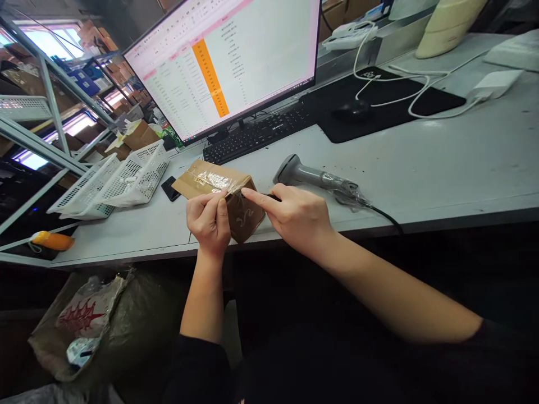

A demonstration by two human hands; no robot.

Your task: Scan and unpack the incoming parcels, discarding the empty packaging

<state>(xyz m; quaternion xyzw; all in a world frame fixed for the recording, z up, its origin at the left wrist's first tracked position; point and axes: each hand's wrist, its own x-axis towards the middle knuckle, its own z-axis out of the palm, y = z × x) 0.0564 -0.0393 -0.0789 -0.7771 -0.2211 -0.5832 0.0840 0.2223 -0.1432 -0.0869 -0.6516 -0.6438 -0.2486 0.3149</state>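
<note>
A brown cardboard box (pixel 246 220) sits tilted at the desk's front edge, with shiny clear tape across its top and handwriting on the side facing me. My left hand (pixel 208 219) is closed, thumb and fingers pinching the box's taped near edge. In my right hand (pixel 301 213) is a slim dark cutter (pixel 275 197), mostly hidden by the fingers. The right index finger stretches along it to the taped corner, close to the left fingertips. Just beyond the right hand lies a grey barcode scanner (pixel 309 174), its handle wrapped in clear plastic.
Behind the box stand a monitor (pixel 261 62) and a black keyboard (pixel 261 132). A mouse (pixel 351 109) rests on a black mat (pixel 396 120) at right. White baskets (pixel 138 174), a phone (pixel 170 189) and an orange-yellow object (pixel 54 240) lie left. Below is an open sack (pixel 143 314).
</note>
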